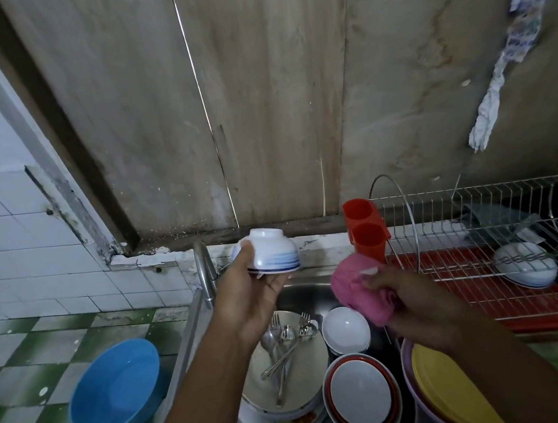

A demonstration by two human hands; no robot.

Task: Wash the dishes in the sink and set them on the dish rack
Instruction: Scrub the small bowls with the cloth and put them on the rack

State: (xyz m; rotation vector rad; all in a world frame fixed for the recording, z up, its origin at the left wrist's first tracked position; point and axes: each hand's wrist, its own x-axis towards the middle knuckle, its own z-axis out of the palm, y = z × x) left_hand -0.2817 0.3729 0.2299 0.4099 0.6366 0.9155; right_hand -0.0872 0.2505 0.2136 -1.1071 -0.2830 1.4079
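Note:
My left hand [251,300] holds a white bowl with blue stripes [270,252] upside down above the sink [296,294], thumb on its side. To its right, my right hand [414,304] grips a pink cloth [361,285] over the sink's right edge. In the sink lie a stack of white plates [306,356] with several forks and spoons [284,341] on top, a small white bowl [345,330] and a red-rimmed bowl [362,395]. The wire dish rack [478,224] stands at the right with white bowls [526,264] in it.
A steel tap [205,270] rises left of the held bowl. An orange cutlery holder [365,229] hangs on the rack's left end. A purple basin with a yellow plate [452,396] sits at the lower right. A blue ladle [114,394] lies on the green-checked counter.

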